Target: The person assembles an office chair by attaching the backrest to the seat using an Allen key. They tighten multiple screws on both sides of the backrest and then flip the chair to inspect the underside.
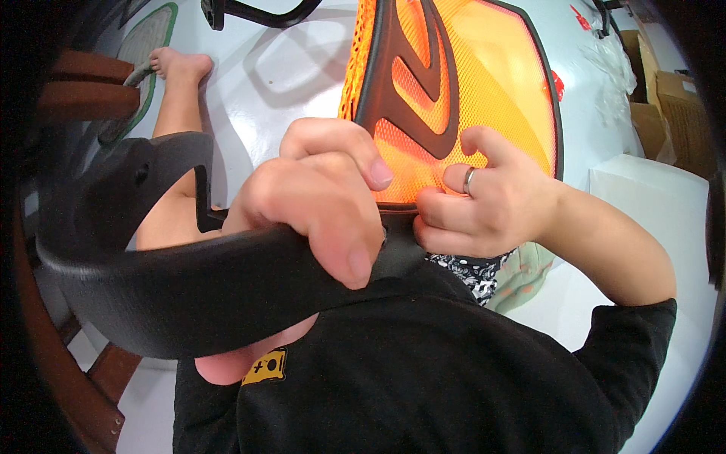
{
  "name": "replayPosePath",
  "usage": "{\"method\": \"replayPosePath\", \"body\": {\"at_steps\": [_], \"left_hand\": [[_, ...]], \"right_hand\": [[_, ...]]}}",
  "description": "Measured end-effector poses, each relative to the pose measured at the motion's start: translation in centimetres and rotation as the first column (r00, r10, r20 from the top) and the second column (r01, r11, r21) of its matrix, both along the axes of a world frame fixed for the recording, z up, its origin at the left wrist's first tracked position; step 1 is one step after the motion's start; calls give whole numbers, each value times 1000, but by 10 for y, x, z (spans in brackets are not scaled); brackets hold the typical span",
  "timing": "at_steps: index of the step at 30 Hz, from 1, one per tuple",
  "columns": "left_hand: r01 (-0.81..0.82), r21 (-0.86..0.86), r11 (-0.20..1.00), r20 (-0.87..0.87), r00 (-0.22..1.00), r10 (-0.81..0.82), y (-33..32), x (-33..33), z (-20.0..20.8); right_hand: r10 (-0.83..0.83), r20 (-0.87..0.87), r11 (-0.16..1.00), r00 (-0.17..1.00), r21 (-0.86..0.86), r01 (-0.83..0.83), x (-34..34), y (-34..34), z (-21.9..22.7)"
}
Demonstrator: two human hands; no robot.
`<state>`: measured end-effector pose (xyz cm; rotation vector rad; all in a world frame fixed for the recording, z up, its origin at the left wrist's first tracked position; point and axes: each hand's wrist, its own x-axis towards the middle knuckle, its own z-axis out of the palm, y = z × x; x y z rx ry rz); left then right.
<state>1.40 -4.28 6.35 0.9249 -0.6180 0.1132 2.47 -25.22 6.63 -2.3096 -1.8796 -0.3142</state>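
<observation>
Orange mesh of a chair backrest [484, 83] fills the upper middle of the frame, stretched in a black frame with a dark forked brace across it, and its lower edge comes down to where both hands meet at centre. The left hand [318, 204] is closed hard over a curved black plastic support piece [189, 287], fingers wrapped over its top edge and thumb pressing down, holding it up against the bottom of the backrest. That piece sweeps from the centre out to the left of the frame, where its end shows a notch and a small hole. The right hand [476, 204], a ring on one finger, is curled at the junction, fingertips pinching the backrest's lower rim; whether it holds a small fastener I cannot tell. Judging by how the parts sit, the two are brought together but the join looks not yet settled, with both hands needed to keep them aligned. Below is the person's black shirt; a bare foot [178, 64] rests on the pale floor [287, 76] at upper left, and cardboard boxes [665, 106] stand at the right edge.
</observation>
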Motion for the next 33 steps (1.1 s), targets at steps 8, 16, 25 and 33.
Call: {"method": "replayPosePath", "body": {"at_steps": [8,16,25,33], "left_hand": [[23,35,999,20,1000,-24,6,-2,-5],[-50,-32,998,46,998,51,6,-4,-15],[98,20,995,181,978,-100,17,7,-20],[78,-112,991,147,987,-61,14,-1,-13]], "right_hand": [[-185,212,970,959,194,144,-15,1,-29],[-601,-53,780,798,181,599,-64,13,-32],[-781,-185,568,596,185,802,-90,28,-36],[-748,-89,652,657,85,754,-80,14,-26]]}}
